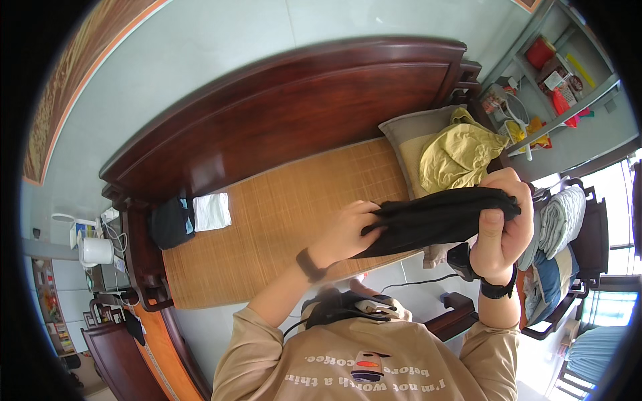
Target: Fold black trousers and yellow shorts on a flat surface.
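A black cloth garment (426,220) is stretched between my two hands, above the right end of a wooden bench covered by a woven bamboo mat (281,220). My left hand (348,230) pinches its left end, and my right hand (504,220) grips the bunched right end with the thumb on top. Beyond my right hand, a crumpled olive-yellow cloth (459,155) lies on a grey and beige cushion (401,133). At the bench's far left, a dark folded cloth (170,225) lies beside a folded white cloth (212,211).
The dark wooden backrest (281,110) runs behind the mat. A metal shelf rack (536,120) with assorted items stands at the upper right. Below it, a wooden chair holds folded blankets (562,220) and a blue cushion (551,280). A white appliance (96,251) stands at left.
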The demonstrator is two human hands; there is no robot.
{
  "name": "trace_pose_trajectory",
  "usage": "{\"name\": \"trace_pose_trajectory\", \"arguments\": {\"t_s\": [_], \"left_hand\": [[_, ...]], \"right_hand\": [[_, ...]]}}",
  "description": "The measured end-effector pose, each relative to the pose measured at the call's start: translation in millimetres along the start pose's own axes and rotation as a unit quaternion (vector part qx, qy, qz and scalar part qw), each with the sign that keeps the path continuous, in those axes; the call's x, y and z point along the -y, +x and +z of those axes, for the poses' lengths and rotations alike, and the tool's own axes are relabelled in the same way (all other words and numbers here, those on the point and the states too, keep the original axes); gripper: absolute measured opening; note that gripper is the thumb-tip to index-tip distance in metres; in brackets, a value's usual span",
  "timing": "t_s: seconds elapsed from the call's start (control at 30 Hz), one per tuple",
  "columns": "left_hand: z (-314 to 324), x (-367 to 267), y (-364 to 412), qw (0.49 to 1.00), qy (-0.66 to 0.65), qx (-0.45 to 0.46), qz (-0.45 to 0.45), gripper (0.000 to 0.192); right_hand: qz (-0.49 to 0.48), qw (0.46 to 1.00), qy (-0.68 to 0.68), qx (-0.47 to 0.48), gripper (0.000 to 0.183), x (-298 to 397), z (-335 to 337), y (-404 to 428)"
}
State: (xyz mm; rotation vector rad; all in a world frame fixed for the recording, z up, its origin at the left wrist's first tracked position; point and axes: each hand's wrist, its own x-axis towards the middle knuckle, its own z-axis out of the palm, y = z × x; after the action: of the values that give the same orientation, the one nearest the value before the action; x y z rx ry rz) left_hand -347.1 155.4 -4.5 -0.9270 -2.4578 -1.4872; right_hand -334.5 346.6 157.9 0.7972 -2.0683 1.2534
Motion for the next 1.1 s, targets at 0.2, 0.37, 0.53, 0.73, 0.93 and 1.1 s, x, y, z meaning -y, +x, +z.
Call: {"name": "trace_pose_trajectory", "arguments": {"t_s": [0.2, 0.37, 0.53, 0.73, 0.93, 1.1], "left_hand": [[-17.2, 11.8, -6.3, 0.995, -0.031, 0.043, -0.086, 0.015], [-45.4, 13.3, -11.1, 0.994, 0.031, -0.010, -0.105, 0.016], [-69.1, 18.0, -18.1, 0.989, 0.058, -0.087, -0.104, 0.012], [-95.0, 13.1, -23.2, 0.981, 0.085, -0.162, -0.060, 0.007], [-121.0, 24.5, -33.2, 0.961, 0.175, -0.211, -0.020, 0.004], [-173.6, 11.6, -26.9, 0.945, 0.251, -0.212, 0.007, 0.007]], "right_hand": [[0.025, 0.999, -0.024, -0.013, 0.024, -6.0, -8.4, -4.2], [0.029, 0.997, -0.062, -0.021, 0.022, -9.2, -14.0, -5.8], [0.052, 0.992, -0.111, -0.028, 0.016, -23.3, -14.4, -6.5], [0.127, 0.983, -0.116, -0.072, 0.020, -43.6, -12.9, -7.7], [0.124, 0.982, -0.136, -0.043, 0.019, -49.0, 11.7, 7.8], [0.088, 0.980, -0.149, -0.097, 0.017, -55.2, 26.7, 38.5]]}}
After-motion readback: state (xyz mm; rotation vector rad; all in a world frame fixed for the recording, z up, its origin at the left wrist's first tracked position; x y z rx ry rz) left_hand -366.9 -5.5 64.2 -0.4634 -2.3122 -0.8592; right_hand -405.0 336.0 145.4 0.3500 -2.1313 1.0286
